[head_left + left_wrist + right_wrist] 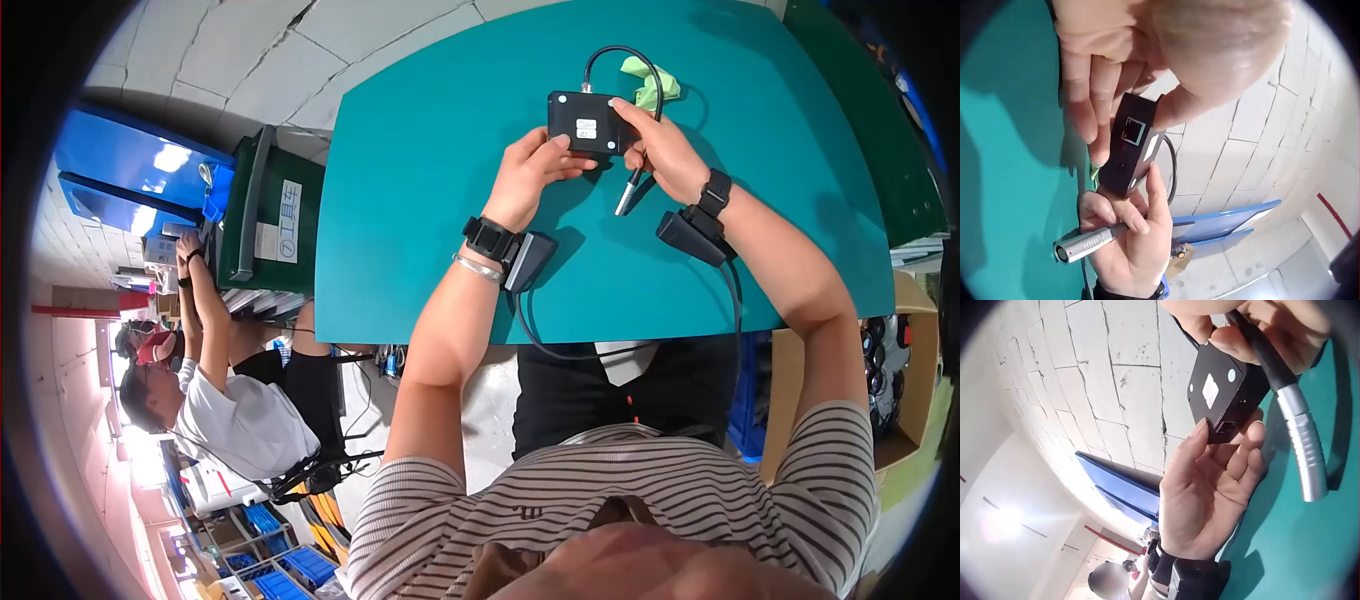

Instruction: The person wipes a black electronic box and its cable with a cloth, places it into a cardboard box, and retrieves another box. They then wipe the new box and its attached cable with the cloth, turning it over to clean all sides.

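Observation:
Between both hands is a small black box (566,108), with white stickers on the face toward the head camera and round dots at its corners. The left hand (534,172) grips its lower left corner, thumb on the stickered face and fingers beneath. My right hand (667,150) pinches the right side, thumb on top. In the left wrist view a network-type socket (1133,131) shows on one edge of the box. From the box's top edge a black cable (628,49) loops over to the right hand, ending in a silver round connector (627,196) that hangs below that hand.
A crumpled light green cloth or paper (650,84) lies on the green tabletop (420,200) behind the box. Wrist cameras with cables sit on both forearms. At the left another person (240,410) sits near a dark green cart (275,215). A cardboard box (905,370) stands at the right.

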Action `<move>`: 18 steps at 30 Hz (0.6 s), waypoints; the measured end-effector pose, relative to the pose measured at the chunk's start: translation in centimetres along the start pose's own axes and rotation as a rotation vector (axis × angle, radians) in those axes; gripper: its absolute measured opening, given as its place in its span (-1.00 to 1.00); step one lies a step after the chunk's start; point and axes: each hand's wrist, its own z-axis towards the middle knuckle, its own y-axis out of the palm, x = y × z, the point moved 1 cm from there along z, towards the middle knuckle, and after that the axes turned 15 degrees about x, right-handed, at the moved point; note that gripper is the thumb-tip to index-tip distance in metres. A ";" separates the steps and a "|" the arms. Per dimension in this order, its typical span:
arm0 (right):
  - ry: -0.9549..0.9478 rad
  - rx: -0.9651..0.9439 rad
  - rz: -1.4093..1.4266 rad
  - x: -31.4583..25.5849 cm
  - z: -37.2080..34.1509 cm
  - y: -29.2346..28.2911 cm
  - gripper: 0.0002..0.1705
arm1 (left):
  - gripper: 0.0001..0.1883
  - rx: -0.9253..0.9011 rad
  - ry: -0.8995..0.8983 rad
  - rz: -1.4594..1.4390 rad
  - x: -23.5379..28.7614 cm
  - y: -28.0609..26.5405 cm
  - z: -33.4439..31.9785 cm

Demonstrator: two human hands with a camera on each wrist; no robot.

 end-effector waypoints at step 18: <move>-0.081 -0.087 -0.208 0.1 -0.6 0.4 -0.51 | -0.70 0.164 -0.039 -0.156 -0.3 0.6 0.5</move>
